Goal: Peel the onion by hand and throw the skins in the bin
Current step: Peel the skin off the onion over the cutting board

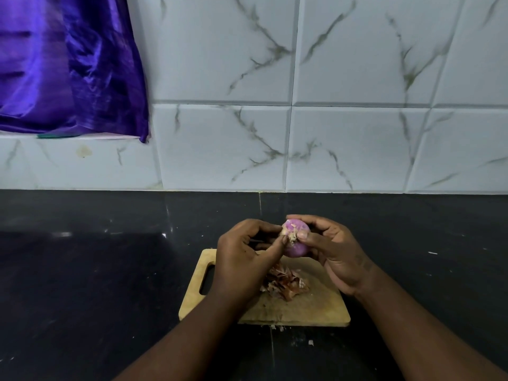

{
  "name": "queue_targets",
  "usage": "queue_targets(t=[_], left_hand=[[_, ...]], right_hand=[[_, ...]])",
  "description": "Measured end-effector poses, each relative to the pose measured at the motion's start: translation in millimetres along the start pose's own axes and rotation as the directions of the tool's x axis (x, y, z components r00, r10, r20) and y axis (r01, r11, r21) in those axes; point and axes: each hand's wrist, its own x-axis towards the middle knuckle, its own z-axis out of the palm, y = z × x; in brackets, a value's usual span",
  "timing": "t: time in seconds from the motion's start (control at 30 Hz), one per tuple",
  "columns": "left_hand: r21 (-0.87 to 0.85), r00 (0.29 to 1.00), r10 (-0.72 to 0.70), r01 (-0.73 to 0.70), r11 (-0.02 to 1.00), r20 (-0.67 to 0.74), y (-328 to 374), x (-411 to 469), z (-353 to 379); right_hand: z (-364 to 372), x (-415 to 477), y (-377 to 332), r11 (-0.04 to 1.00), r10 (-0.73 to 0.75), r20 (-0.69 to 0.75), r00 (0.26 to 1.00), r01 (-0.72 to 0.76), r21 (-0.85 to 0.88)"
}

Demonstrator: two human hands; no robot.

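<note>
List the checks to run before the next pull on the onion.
1. Right hand grips the onion: ok.
2. Left hand pinches the scrap at the onion's root end: ok.
3. Onion held above the board, so scraps land there: ok.
4. Skins piled on the board: ok.
5. Onion bare all over: not ok, scraps cling at the root end.
6. Bin within reach: cannot tell, none in view.

White marble-look tile wall (pixel 357 78), black counter (pixel 82 270), purple cloth (pixel 68 64) top-left.
</note>
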Motion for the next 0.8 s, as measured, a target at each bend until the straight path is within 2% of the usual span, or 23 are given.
queue_targets(t=[0.17,0.33,0.6,0.8], left_hand=[[0.031,1.0,-0.004,0.004,1.0,-0.028,-5.1,2.3,-0.8],[-0.039,1.0,-0.01,0.01,0.999,0.009,-3.3,1.3,-0.3],[-0.022,1.0,-0.025,0.025,0.999,-0.011,-5.4,2.1,-0.1],[-0.046,0.999,-0.008,0.01,0.999,0.039,-4.2,1.5,-1.1]], right_hand=[[-0.2,0.0,2.2,1.0,-0.002,0.031,1.0,0.003,-0.031],[-1.6,0.7,1.6,0.998,0.028,0.018,0.999,-0.029,0.061],[-1.4,0.4,2.0,0.998,0.044,0.026,0.999,-0.045,0.032],[-1.8,1.3,0.6,0.996,0.048,0.013,0.999,-0.049,0.074]])
